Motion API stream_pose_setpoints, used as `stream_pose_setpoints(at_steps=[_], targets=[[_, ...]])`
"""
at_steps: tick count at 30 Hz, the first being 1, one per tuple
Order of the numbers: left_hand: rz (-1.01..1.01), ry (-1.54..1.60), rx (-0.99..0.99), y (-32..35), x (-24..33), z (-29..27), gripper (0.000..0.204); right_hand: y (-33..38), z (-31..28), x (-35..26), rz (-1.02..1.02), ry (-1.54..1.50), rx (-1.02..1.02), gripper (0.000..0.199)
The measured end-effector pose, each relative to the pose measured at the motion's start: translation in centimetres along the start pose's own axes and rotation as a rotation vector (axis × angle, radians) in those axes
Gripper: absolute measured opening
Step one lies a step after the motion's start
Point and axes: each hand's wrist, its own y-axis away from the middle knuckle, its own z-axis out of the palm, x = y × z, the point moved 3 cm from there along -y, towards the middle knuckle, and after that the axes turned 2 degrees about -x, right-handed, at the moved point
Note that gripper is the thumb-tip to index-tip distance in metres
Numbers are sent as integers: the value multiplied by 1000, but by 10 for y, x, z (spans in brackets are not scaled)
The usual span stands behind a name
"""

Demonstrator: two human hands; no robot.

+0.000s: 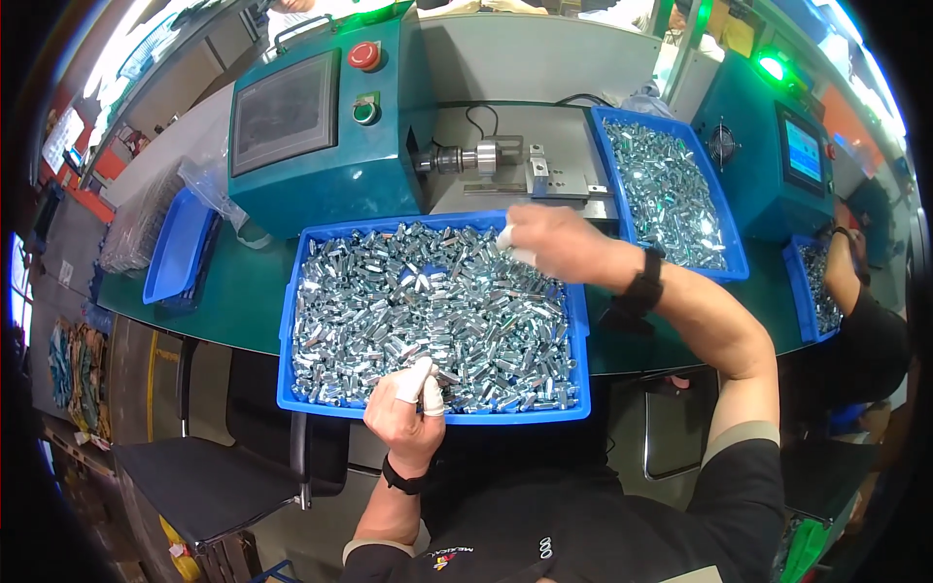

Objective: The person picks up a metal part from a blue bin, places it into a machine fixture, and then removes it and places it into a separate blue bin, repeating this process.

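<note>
While left hand (413, 413) pinches parts at blue tray (288, 321), right hand (549, 243), blurred, grip unclear, should lift one steel piece (428, 301) cleanly.

Left hand (413, 408) and right hand (559, 243) over blue tray (289, 321) of shiny metal parts (428, 311).

Small shiny metal parts (428, 311), heaped loose, filling blue tray (288, 330) on green bench

Right hand (549, 243) blurred; its grip unclear.
</note>
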Motion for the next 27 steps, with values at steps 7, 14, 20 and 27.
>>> stream_pose_setpoints(at_steps=[7, 14, 20, 27], targets=[[7, 10, -25, -2, 0, -2, 21, 14, -41, 55, 540, -751, 490, 20], [-16, 7, -37, 0, -1, 0, 21, 1, -16, 108, 678, -785, 590, 23], [-24, 8, -36, 0, 0, -1, 21, -3, -20, 108, 686, -806, 544, 20], [-17, 12, -30, -1, -1, -1, 20, -4, -34, 95, 529, -309, 506, 16]])
